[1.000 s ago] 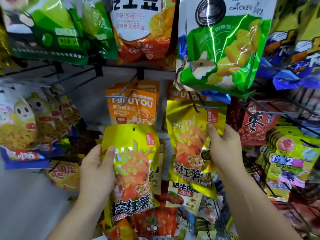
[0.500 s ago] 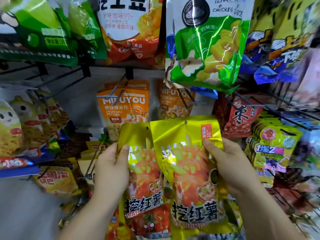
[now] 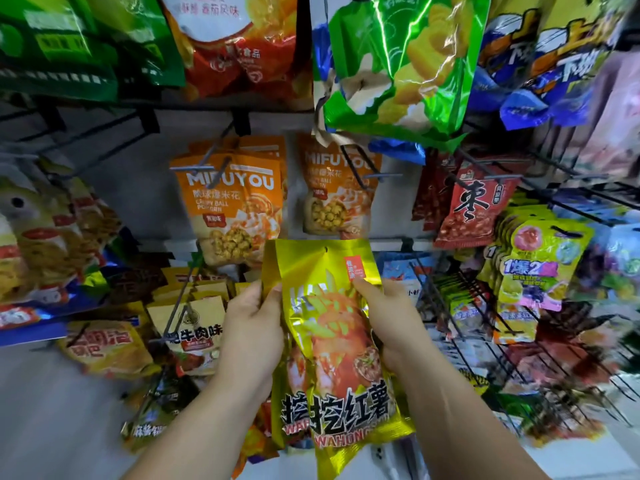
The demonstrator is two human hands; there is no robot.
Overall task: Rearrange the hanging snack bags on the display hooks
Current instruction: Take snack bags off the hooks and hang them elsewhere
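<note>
Both yellow bags (image 3: pixel 325 268) now seemingly together.

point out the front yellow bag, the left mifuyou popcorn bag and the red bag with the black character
front yellow bag (image 3: pixel 334 341): head view, orange picture at its middle
left mifuyou popcorn bag (image 3: pixel 221 197): head view, white lettering
red bag (image 3: pixel 473 202): head view, black character

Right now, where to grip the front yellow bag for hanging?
On the front yellow bag, pinch the flat top seal beside the hang hole, from the right: it stands upright, and the left hand, holding the rear yellow bag, blocks the left.
</note>
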